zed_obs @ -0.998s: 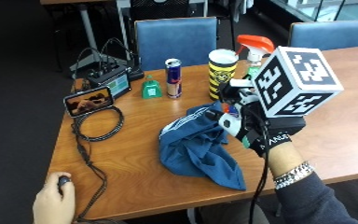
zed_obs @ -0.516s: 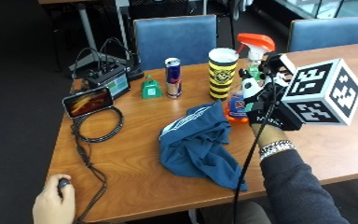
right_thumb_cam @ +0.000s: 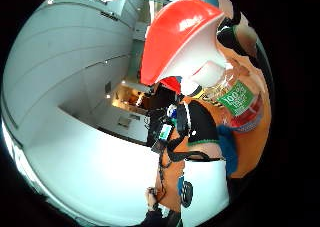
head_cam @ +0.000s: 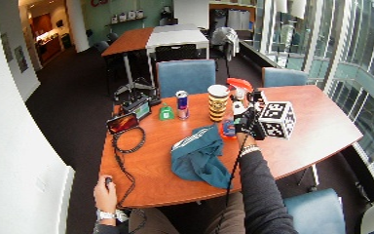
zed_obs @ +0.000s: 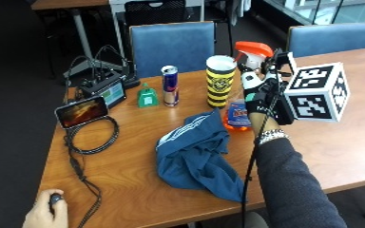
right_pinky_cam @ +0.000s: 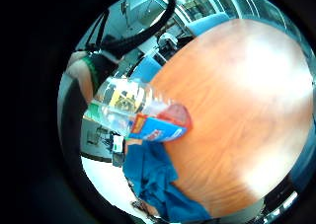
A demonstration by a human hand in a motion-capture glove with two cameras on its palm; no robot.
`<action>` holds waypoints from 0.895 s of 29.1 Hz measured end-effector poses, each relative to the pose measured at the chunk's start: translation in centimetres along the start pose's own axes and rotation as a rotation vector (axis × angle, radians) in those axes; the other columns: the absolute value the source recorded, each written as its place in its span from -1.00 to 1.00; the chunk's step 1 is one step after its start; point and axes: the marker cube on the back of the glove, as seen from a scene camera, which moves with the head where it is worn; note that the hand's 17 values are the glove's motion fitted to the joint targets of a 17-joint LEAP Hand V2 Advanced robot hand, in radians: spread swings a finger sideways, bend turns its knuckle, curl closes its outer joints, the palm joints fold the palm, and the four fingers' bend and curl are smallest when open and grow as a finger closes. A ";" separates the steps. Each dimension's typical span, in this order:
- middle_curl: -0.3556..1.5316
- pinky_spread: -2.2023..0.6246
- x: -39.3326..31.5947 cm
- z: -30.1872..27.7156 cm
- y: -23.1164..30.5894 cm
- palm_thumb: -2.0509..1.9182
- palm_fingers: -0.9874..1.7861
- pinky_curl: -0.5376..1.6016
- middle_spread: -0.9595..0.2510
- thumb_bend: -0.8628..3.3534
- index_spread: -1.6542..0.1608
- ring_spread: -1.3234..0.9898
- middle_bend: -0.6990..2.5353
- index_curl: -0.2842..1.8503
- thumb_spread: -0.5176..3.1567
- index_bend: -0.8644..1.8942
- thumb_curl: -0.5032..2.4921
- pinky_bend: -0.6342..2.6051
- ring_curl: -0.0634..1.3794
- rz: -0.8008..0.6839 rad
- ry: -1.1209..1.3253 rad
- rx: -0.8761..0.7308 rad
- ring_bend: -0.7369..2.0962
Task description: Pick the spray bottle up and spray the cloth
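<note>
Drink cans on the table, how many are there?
2: a slim blue-and-silver can beside the small green object, and a tall yellow-and-black can by the spray bottle.

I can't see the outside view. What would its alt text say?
A black-gloved right hand reaches the spray bottle with an orange trigger top, standing on a wooden table. A crumpled blue cloth lies beside the bottle, with a yellow-and-black cup and a drink can behind.
</note>
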 end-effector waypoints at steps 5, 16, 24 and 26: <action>-0.22 0.64 -0.7 1.6 -0.5 0.44 0.34 -0.22 0.42 -0.59 0.51 0.07 -0.44 -0.43 -0.13 -0.26 -0.39 -0.51 -0.43 0.025 -0.066 -0.041 -0.23; -0.15 0.65 1.2 3.3 -0.6 0.47 0.48 -0.28 0.33 -0.60 0.50 0.05 -0.34 -0.40 -0.18 -0.23 -0.36 -0.57 -0.42 0.014 -0.146 -0.027 -0.22; -0.13 0.62 0.8 3.8 -0.9 0.48 0.52 -0.29 0.28 -0.60 0.50 0.02 -0.33 -0.35 -0.23 -0.21 -0.34 -0.53 -0.37 -0.099 -0.214 0.021 -0.20; -0.13 0.58 0.6 3.8 -1.2 0.48 0.58 -0.28 0.26 -0.60 0.50 -0.01 -0.33 -0.35 -0.25 -0.24 -0.33 -0.50 -0.34 -0.141 -0.239 0.040 -0.15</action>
